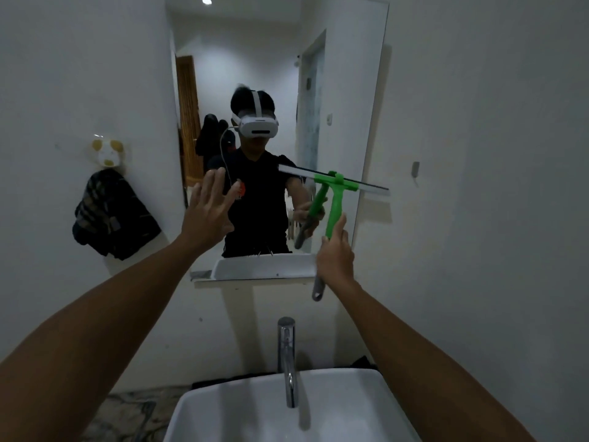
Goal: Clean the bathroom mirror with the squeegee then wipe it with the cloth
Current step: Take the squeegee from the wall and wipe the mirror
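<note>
The tall bathroom mirror (255,59) hangs on the white wall ahead. My right hand (335,256) grips the green handle of the squeegee (334,205). Its white and black blade lies tilted against the mirror's lower right part, reaching past the right edge. My left hand (207,212) is raised with fingers spread, flat at or near the glass by the mirror's lower left edge, holding nothing. A dark striped cloth (114,215) hangs on a wall hook to the left of the mirror. The glass reflects a person with a headset.
A small white shelf (261,269) sits right under the mirror. Below it stand a chrome tap (287,352) and a white washbasin (242,416). A small grey hook (415,170) is on the wall to the right.
</note>
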